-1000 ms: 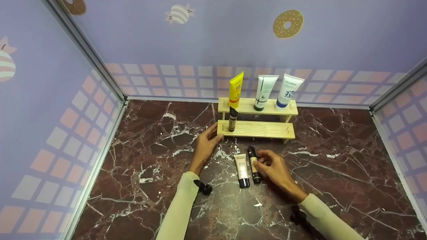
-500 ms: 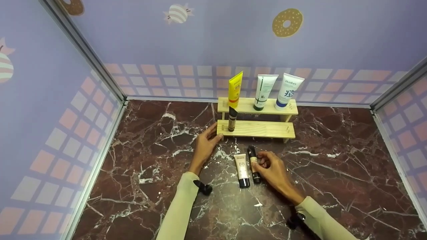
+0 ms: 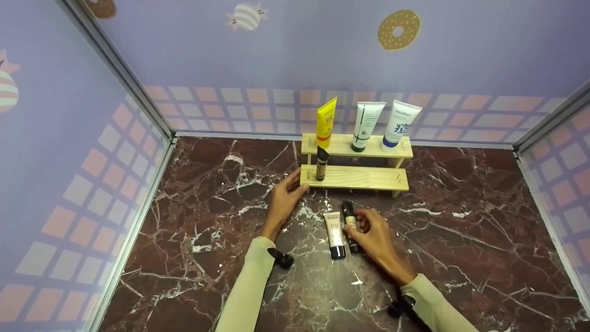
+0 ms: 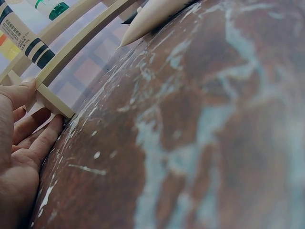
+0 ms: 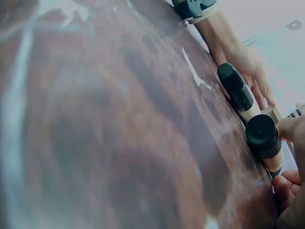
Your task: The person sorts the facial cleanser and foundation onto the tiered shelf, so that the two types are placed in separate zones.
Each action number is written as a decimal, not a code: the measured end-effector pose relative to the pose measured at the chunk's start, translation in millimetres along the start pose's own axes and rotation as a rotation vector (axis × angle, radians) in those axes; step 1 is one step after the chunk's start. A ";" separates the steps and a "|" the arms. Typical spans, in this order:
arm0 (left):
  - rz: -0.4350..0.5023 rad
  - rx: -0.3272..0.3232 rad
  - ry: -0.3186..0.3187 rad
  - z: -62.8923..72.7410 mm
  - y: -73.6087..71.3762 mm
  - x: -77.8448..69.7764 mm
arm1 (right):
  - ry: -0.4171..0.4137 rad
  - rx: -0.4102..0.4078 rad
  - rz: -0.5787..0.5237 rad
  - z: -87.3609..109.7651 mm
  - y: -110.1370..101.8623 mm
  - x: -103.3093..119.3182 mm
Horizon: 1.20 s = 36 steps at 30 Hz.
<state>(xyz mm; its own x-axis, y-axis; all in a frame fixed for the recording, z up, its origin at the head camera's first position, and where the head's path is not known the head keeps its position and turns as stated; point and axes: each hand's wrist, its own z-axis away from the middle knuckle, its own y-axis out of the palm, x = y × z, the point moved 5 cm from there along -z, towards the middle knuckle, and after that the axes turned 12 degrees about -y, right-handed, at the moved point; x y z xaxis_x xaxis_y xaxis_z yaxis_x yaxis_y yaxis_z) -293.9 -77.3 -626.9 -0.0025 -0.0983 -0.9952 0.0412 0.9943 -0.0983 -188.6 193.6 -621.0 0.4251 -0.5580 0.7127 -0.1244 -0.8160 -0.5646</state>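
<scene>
My left hand (image 3: 282,203) holds the left end of a two-tier wooden rack (image 3: 364,177); in the left wrist view the thumb lies on the shelf corner and the fingers are against its leg. On the tabletop, my right hand (image 3: 375,233) pinches a black tube with a beige label (image 3: 349,214) between thumb and fingers. That tube lies flat; its round black cap (image 5: 264,136) faces the right wrist camera. Just left of it lies a beige BB cream tube (image 3: 334,230), black cap towards me. A small dark tube (image 3: 321,166) stands on the lower shelf's left end.
Along the upper shelf stand a yellow tube (image 3: 326,122), a white tube with a green cap (image 3: 367,124) and a white tube with a blue base (image 3: 400,124). Patterned panels (image 3: 276,55) enclose the dark marble tabletop (image 3: 207,221) at the back and sides.
My right hand and forearm have shifted slightly left, and the thumb reaches further across the black tube. The left hand and the rack stay where they were.
</scene>
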 end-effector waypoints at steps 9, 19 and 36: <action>0.029 0.013 0.018 -0.3 2.4 -0.7 | 0.018 0.004 0.045 -0.1 2.0 3.5; 0.030 0.006 0.011 0.1 1.3 0.1 | 0.028 0.010 0.116 -0.5 3.3 6.4; 0.012 0.011 0.018 0.2 0.1 1.1 | 0.142 -0.041 -0.095 -6.1 -20.8 6.8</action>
<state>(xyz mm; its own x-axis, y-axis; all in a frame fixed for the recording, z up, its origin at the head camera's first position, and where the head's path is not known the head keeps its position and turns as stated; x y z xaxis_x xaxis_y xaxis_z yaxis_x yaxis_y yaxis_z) -293.7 -77.4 -628.0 -0.0195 -0.0859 -0.9961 0.0518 0.9949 -0.0868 -188.6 205.9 -601.8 0.3065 -0.4910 0.8154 -0.1277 -0.8702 -0.4760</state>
